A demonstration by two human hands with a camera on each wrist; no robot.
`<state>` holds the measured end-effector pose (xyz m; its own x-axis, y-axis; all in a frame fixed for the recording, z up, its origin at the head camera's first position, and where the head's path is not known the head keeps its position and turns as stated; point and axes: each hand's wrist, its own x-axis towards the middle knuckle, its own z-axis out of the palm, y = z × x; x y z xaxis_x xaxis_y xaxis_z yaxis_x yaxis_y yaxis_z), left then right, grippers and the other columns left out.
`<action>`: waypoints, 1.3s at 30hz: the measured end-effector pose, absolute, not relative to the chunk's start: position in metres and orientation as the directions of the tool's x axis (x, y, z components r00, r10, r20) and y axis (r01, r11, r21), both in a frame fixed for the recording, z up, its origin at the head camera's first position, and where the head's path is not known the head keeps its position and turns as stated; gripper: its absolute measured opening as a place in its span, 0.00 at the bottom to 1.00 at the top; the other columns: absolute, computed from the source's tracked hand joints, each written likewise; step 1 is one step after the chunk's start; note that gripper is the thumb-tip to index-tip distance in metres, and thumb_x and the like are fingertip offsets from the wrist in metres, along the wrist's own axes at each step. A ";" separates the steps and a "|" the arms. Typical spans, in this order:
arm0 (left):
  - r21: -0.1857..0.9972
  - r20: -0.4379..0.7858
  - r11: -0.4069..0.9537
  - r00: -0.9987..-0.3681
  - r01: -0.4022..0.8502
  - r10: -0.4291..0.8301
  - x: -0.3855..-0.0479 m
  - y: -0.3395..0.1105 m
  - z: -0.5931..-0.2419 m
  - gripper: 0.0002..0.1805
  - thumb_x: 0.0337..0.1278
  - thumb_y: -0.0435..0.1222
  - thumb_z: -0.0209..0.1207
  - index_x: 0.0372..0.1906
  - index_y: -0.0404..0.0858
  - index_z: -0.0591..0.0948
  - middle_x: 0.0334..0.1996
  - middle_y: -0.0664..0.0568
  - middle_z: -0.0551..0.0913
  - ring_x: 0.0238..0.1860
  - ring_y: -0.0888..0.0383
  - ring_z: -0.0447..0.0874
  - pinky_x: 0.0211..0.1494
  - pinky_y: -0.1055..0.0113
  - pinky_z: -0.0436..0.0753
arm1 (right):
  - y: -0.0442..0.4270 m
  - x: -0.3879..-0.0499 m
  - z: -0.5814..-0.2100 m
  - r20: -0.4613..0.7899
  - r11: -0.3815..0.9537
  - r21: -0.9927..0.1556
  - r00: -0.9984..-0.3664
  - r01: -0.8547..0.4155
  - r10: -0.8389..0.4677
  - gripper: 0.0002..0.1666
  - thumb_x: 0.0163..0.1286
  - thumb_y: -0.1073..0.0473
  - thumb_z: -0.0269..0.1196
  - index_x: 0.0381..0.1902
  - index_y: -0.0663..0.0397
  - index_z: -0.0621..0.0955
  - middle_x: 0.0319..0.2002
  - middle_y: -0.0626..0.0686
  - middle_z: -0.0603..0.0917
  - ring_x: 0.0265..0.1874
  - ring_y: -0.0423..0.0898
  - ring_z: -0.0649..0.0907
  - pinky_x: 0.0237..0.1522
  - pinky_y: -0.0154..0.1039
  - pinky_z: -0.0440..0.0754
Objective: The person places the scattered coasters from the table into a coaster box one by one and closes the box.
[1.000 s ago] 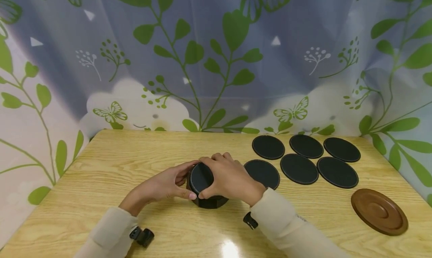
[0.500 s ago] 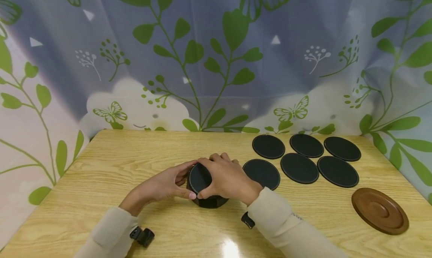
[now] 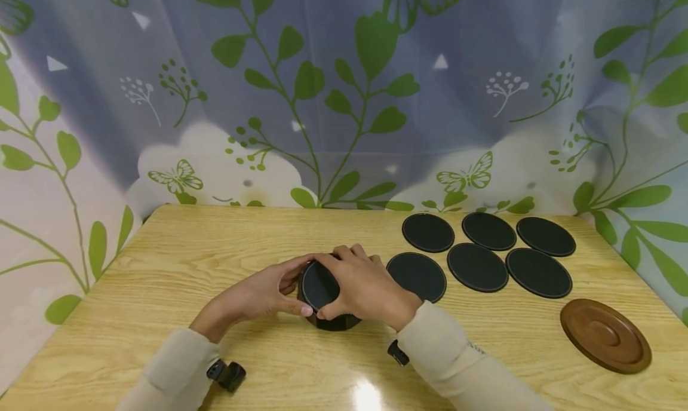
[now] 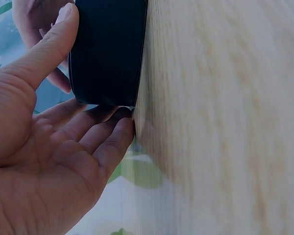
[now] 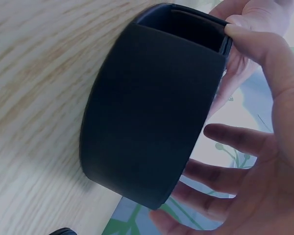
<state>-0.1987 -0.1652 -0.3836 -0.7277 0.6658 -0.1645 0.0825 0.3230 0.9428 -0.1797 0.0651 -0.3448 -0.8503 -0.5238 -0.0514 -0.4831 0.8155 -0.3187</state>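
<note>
A black round coaster holder (image 3: 335, 324) stands on the table between both hands, with a stitched black disc showing at its top (image 3: 319, 285). My left hand (image 3: 264, 291) grips it from the left, thumb at the near upper edge and fingers round the far side, as the left wrist view also shows on the holder's dark wall (image 4: 108, 54). From the right, my right hand (image 3: 365, 284) reaches over the top, thumb on the near rim and fingers bent at the far side. In the right wrist view, a notch (image 5: 186, 29) opens in the holder's wall.
Several black round coasters (image 3: 476, 268) lie flat in two rows on the right of the wooden table (image 3: 215, 238). Nearer the right edge is a brown round wooden saucer (image 3: 604, 336). A leaf-patterned curtain (image 3: 344, 100) hangs behind the table.
</note>
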 end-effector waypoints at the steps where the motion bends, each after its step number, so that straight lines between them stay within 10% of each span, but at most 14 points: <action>1: 0.943 -0.166 0.322 -0.727 0.080 0.666 -0.199 -0.165 -0.383 0.57 0.64 0.37 0.72 0.86 0.36 0.45 0.85 0.36 0.49 0.84 0.36 0.48 0.85 0.39 0.57 | 0.065 -0.180 -0.345 -0.046 0.813 -0.321 -0.849 -0.486 -0.526 0.54 0.60 0.36 0.78 0.80 0.40 0.69 0.71 0.57 0.74 0.68 0.60 0.73 0.66 0.69 0.75; 39: 0.924 -0.183 0.368 -0.733 0.098 0.655 -0.198 -0.166 -0.381 0.57 0.64 0.39 0.71 0.86 0.37 0.45 0.85 0.37 0.49 0.84 0.37 0.48 0.84 0.40 0.60 | 0.085 -0.181 -0.351 -0.027 0.743 -0.364 -0.791 -0.561 -0.611 0.56 0.65 0.37 0.75 0.83 0.43 0.63 0.78 0.56 0.68 0.78 0.59 0.67 0.73 0.69 0.70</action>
